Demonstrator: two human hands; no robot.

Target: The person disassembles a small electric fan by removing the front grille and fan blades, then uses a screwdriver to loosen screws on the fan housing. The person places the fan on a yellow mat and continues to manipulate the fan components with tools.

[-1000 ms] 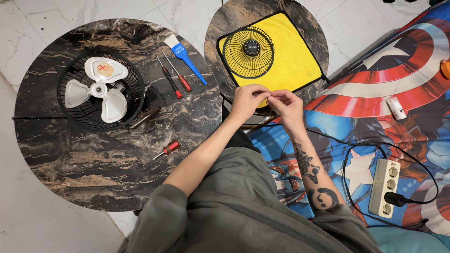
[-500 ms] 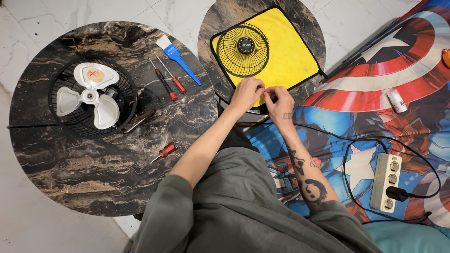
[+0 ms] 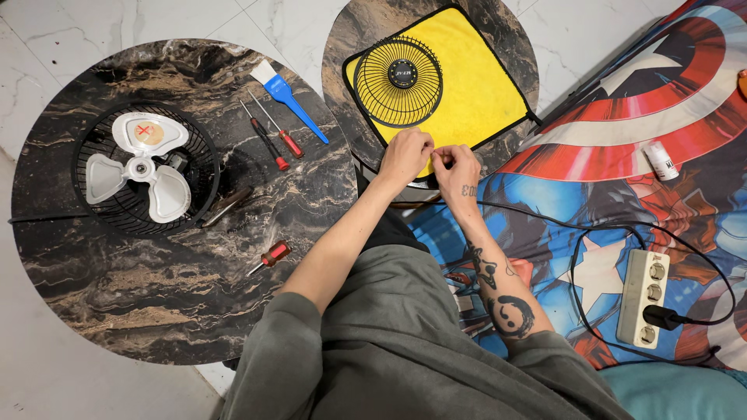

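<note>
Both of your hands have drifted a touch to the left and down across the view since half a second ago, and they now meet over the near edge of the yellow cloth [image 3: 475, 101]. Your left hand [image 3: 405, 154] and right hand [image 3: 457, 167] have their fingertips pressed together, pinching something too small to make out between them. That cloth lies on the smaller round marble table [image 3: 354, 35], with the black wire fan grille [image 3: 398, 82] resting flat on it, just beyond your knuckles. On the larger marble table [image 3: 156, 303] to your left sit the fan base with white blades [image 3: 140, 169], two red-handled screwdrivers [image 3: 272, 140] side by side, a blue brush [image 3: 286, 97] next to them, and a short red screwdriver [image 3: 271, 255] nearer to you. To your right, on the printed fabric, a white power strip [image 3: 642, 295] has a black plug in it, and a small white bottle [image 3: 661, 161] lies well apart from your hands.
</note>
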